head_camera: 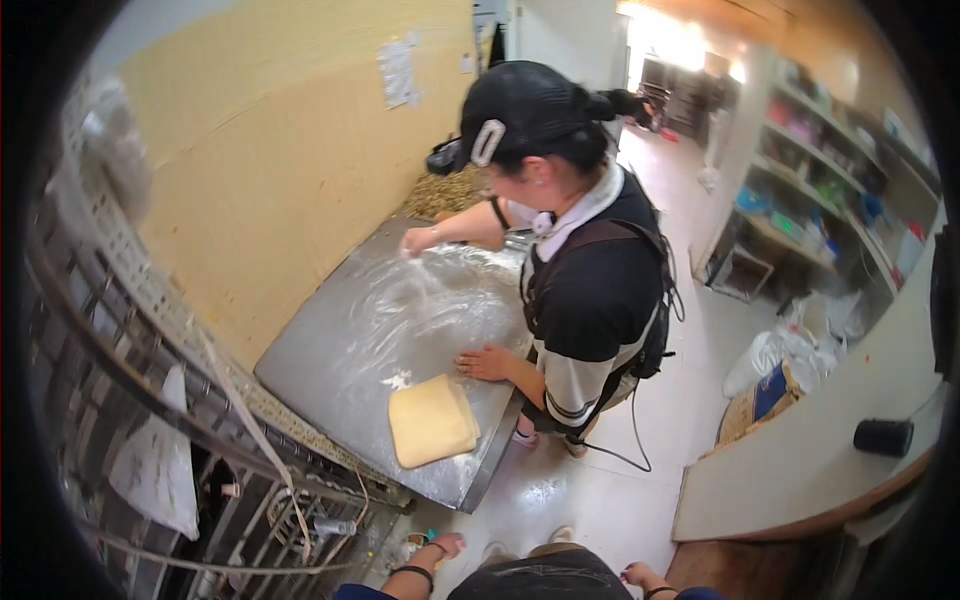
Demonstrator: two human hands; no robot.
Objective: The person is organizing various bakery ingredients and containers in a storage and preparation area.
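My left hand hangs low, just in front of the near end of the metal worktable. At the lower right, my right hand hangs beside my dark apron. Both hands are small in view and turned so that I cannot make out their fingers or anything inside them. Neither touches the table. A folded slab of pale yellow dough lies at the table's near end, beside a small patch of flour.
A co-worker stands at the table's right side, one hand over the floured surface, the other resting near the dough. Metal racks line the left. White bags and stocked shelves stand right, behind a low partition.
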